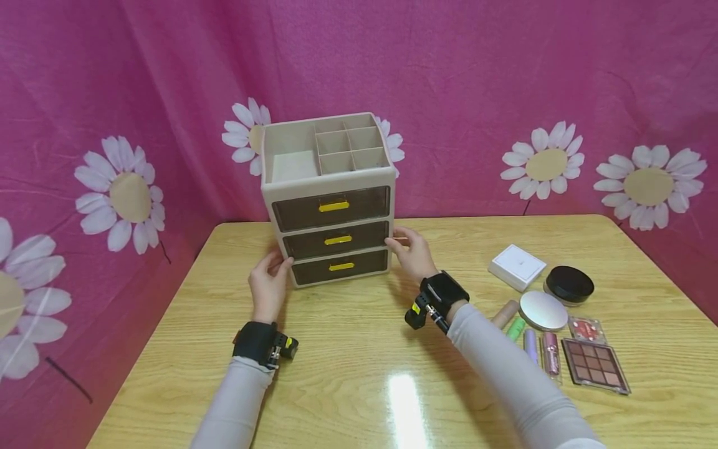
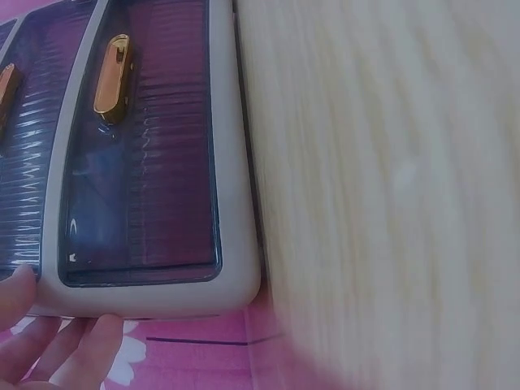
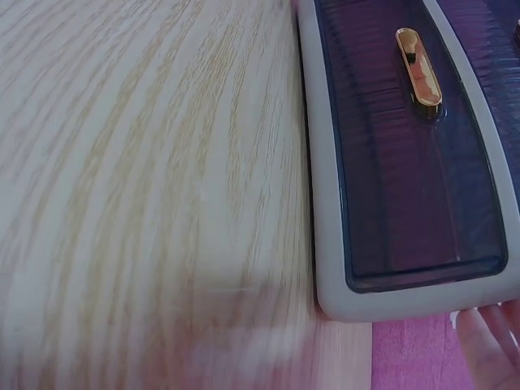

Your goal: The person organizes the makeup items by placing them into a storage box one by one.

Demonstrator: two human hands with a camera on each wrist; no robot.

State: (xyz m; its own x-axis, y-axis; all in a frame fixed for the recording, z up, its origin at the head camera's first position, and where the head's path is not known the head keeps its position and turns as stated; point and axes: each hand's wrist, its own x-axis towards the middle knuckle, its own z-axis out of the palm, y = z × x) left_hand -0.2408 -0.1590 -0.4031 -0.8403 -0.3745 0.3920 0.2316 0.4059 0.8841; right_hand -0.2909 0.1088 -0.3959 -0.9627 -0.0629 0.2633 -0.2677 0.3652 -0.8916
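A cream cosmetic drawer organizer (image 1: 328, 178) stands upright toward the back of the table, with three dark see-through drawers and gold handles. All three drawers are closed. Its top tray has one large compartment and several small ones. My left hand (image 1: 268, 288) grips its left side low down, thumb at the front edge and fingers along the side. On the opposite side, my right hand (image 1: 415, 254) holds the organizer near the middle drawer, thumb at the front edge. In the right wrist view, fingertips (image 3: 479, 341) touch the side wall; the rest of that hand is out of frame.
To the right on the wooden table (image 1: 348, 374) lie a white box (image 1: 517, 267), a black-lidded round jar (image 1: 569, 284), a silver compact (image 1: 543, 310), several cosmetic tubes (image 1: 530, 347) and an eyeshadow palette (image 1: 596, 364). A pink flowered cloth (image 1: 449, 93) hangs behind.
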